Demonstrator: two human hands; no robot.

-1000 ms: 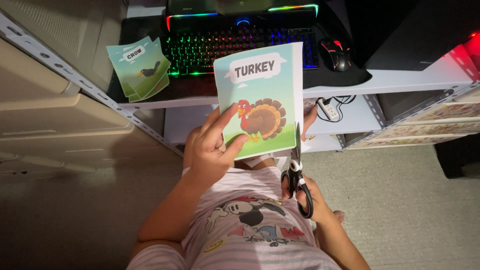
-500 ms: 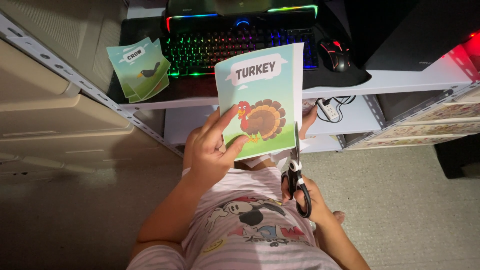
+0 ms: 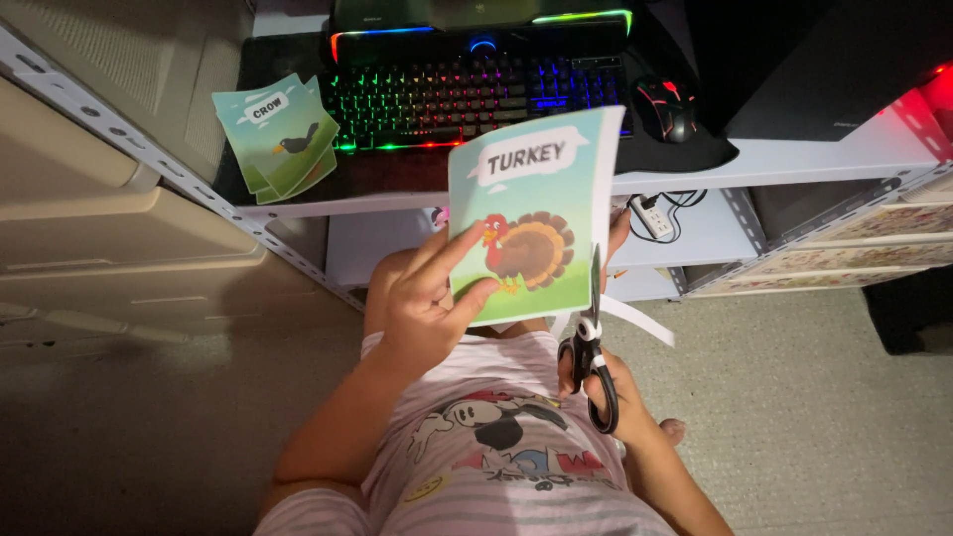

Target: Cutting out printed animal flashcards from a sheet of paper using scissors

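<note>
Holding a picture card (image 3: 531, 213) up in front of the chest, the left hand (image 3: 427, 303) pinches its lower left corner, thumb on the printed face and fingers spread across the front and behind. The right hand (image 3: 611, 392) has its fingers through the black handles of a pair of scissors (image 3: 589, 342), closed firmly around them; the blades run up along the card's right edge, and how far apart they stand cannot be told from this angle. A thin white strip (image 3: 635, 320) curls away from the lower right of the card, hanging just beside the blades.

The likely trouble is the cut drifting into the printed area, because the card is gripped only at one corner and bends freely near the blades. The left fingertips also sit close to the cutting line's end, so a slip could nick them. The strip could tear off unevenly.

The card is a glossy sheet with a blue sky, green grass, a cartoon turkey and a white banner on top. More cards (image 3: 278, 134) lie on the desk (image 3: 794, 159) beside a lit keyboard (image 3: 476, 89) and a mouse (image 3: 665, 107).
</note>
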